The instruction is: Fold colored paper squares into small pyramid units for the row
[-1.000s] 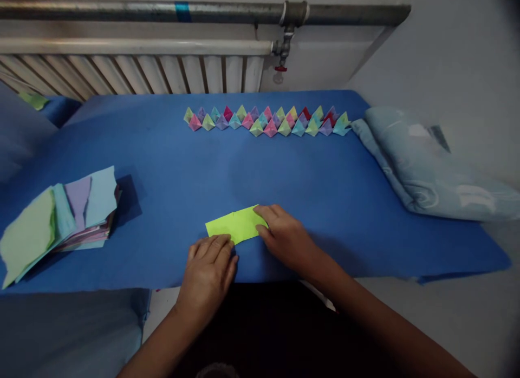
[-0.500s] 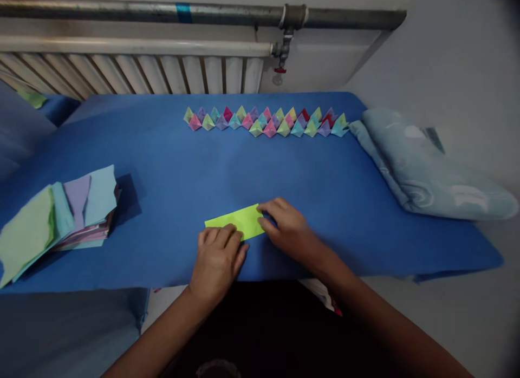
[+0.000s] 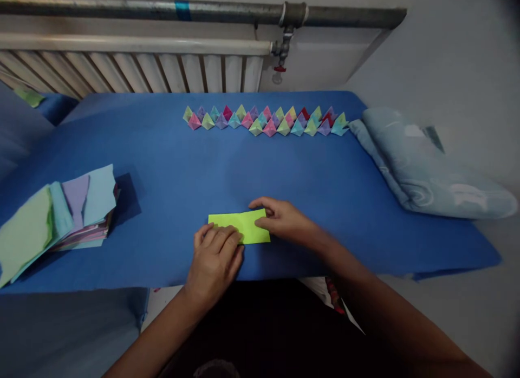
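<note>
A bright yellow-green paper strip (image 3: 254, 226) lies near the front edge of the blue-covered table (image 3: 170, 172). My left hand (image 3: 215, 259) rests on its left part, fingers bent and close together, palm down. At the right end, my right hand (image 3: 280, 218) has its thumb on top of the paper and its index finger past the far edge; the thumb and fingers are closed around that upper right corner. The paper looks like a flat rectangle, and its lower left part is hidden under my left hand.
Folded paper pieces (image 3: 270, 127) in many colours stand in rows at the back. Stacked coloured paper (image 3: 97, 194) lies at the left, a folded light-blue blanket (image 3: 430, 167) at the right. Behind the table are a radiator (image 3: 150, 72) and a pipe (image 3: 235, 12).
The yellow-green strip has turned slightly clockwise, its right end now lower. My right thumb has moved further onto the paper, and my left hand has shifted slightly left.
</note>
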Demonstrator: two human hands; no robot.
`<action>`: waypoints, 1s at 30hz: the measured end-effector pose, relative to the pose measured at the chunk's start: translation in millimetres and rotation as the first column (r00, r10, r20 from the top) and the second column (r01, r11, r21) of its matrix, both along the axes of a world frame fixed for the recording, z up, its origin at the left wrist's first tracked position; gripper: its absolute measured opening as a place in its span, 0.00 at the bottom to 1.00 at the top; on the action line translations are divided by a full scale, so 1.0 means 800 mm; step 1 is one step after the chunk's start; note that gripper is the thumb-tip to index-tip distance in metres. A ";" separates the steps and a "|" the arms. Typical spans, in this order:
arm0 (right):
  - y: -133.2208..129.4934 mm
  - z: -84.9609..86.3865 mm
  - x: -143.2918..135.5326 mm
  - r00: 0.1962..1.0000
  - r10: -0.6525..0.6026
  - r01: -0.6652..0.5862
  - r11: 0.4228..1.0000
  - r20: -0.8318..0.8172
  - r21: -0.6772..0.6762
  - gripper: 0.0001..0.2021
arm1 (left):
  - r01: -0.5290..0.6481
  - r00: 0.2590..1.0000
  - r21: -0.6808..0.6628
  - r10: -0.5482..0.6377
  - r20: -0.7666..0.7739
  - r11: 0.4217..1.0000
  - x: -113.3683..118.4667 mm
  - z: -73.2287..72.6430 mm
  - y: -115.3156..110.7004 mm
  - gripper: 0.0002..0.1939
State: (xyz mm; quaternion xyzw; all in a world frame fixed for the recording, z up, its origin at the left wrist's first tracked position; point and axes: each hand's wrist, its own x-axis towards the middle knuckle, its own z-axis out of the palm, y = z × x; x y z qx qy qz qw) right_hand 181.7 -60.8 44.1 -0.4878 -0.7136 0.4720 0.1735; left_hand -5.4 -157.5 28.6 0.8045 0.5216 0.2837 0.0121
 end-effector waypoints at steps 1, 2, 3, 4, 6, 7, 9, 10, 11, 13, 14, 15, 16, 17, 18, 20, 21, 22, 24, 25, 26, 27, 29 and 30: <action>-0.005 0.000 0.001 0.999 -0.028 0.026 0.998 -0.045 -0.058 0.17 | 0.013 1.000 0.018 -0.013 0.014 1.000 0.001 0.000 -0.001 0.09; -0.010 0.000 0.002 0.995 -0.060 0.050 0.992 -0.084 -0.113 0.17 | 0.021 0.999 0.035 -0.022 0.026 0.999 0.003 0.001 -0.002 0.09; -0.016 0.002 0.002 0.990 -0.091 0.072 0.984 -0.111 -0.161 0.17 | 0.027 0.999 0.049 -0.028 0.034 0.998 0.005 0.001 -0.002 0.09; -0.022 0.004 0.002 0.985 -0.115 0.088 0.975 -0.125 -0.203 0.17 | 0.030 0.999 0.059 -0.032 0.037 0.998 0.006 0.001 -0.002 0.08; -0.033 0.009 0.001 0.981 -0.143 0.108 0.963 -0.129 -0.248 0.16 | 0.037 0.999 0.063 -0.039 0.028 0.997 0.009 0.000 -0.002 0.06; -0.039 0.011 0.002 0.981 -0.144 0.107 0.959 -0.128 -0.261 0.15 | 0.044 0.999 0.064 -0.045 0.020 0.997 0.010 0.000 -0.002 0.05; -0.048 0.014 0.005 0.986 -0.131 0.102 0.965 -0.108 -0.242 0.12 | 0.057 0.998 0.057 -0.058 0.003 0.997 0.010 -0.002 -0.003 0.05; -0.051 0.015 0.009 0.987 -0.133 0.115 0.976 -0.087 -0.186 0.10 | 0.061 0.998 0.050 -0.061 -0.001 0.997 0.009 -0.003 -0.003 0.06; -0.054 0.015 0.013 0.989 -0.137 0.131 0.987 -0.062 -0.088 0.09 | 0.061 0.998 0.042 -0.061 -0.001 0.997 0.008 -0.004 -0.004 0.06; -0.059 0.014 0.024 0.993 -0.111 0.114 0.977 -0.028 0.183 0.07 | 0.058 0.998 0.018 -0.058 0.006 0.998 0.007 -0.006 -0.005 0.07; -0.061 0.013 0.028 0.998 -0.060 0.062 0.950 -0.015 0.306 0.08 | 0.055 0.998 0.007 -0.055 0.012 0.998 0.006 -0.007 -0.005 0.07; -0.062 0.011 0.032 1.000 0.007 -0.009 0.917 0.006 0.398 0.09 | 0.054 0.998 -0.001 -0.054 0.016 0.999 0.005 -0.007 -0.006 0.07; -0.064 0.008 0.035 0.996 0.074 -0.085 0.885 0.042 0.457 0.11 | 0.053 0.998 -0.007 -0.053 0.018 0.999 0.005 -0.008 -0.006 0.07; -0.064 0.005 0.037 0.989 0.118 -0.146 0.860 0.088 0.490 0.13 | 0.050 0.999 -0.012 -0.050 0.019 0.999 0.005 -0.008 -0.006 0.06; -0.065 0.001 0.038 0.983 0.128 -0.179 0.841 0.134 0.511 0.13 | 0.046 0.999 -0.014 -0.045 0.019 0.999 0.005 -0.008 -0.006 0.06; -0.064 -0.008 0.038 0.975 0.093 -0.189 0.824 0.201 0.534 0.11 | 0.040 0.999 -0.021 -0.039 0.017 0.999 0.005 -0.009 -0.006 0.06; -0.063 -0.012 0.038 0.975 0.074 -0.180 0.821 0.212 0.541 0.10 | 0.038 0.999 -0.027 -0.037 0.017 0.999 0.005 -0.009 -0.006 0.06; -0.062 -0.015 0.037 0.976 0.060 -0.168 0.820 0.211 0.547 0.09 | 0.036 0.999 -0.035 -0.035 0.017 0.999 0.005 -0.009 -0.006 0.05; -0.059 -0.020 0.038 0.980 0.054 -0.154 0.821 0.193 0.550 0.08 | 0.030 0.999 -0.055 -0.029 0.014 0.998 0.005 -0.008 -0.005 0.05; -0.057 -0.021 0.039 0.981 0.056 -0.150 0.822 0.185 0.550 0.08 | 0.022 1.000 -0.065 -0.021 0.014 0.998 0.005 -0.008 -0.005 0.05; -0.056 -0.021 0.039 0.982 0.058 -0.148 0.823 0.179 0.548 0.07 | 0.011 1.000 -0.071 -0.010 0.015 0.997 0.005 -0.008 -0.005 0.05; -0.055 -0.021 0.040 0.983 0.059 -0.147 0.827 0.176 0.543 0.06 | -0.001 1.000 -0.076 0.002 0.017 0.997 0.005 -0.007 -0.005 0.05; -0.053 -0.020 0.040 0.983 0.060 -0.146 0.836 0.176 0.529 0.06 | -0.030 0.999 -0.081 0.032 0.024 0.996 0.005 -0.007 -0.005 0.06; -0.052 -0.020 0.040 0.982 0.058 -0.144 0.842 0.178 0.520 0.05 | -0.043 0.999 -0.085 0.046 0.029 0.995 0.005 -0.007 -0.005 0.06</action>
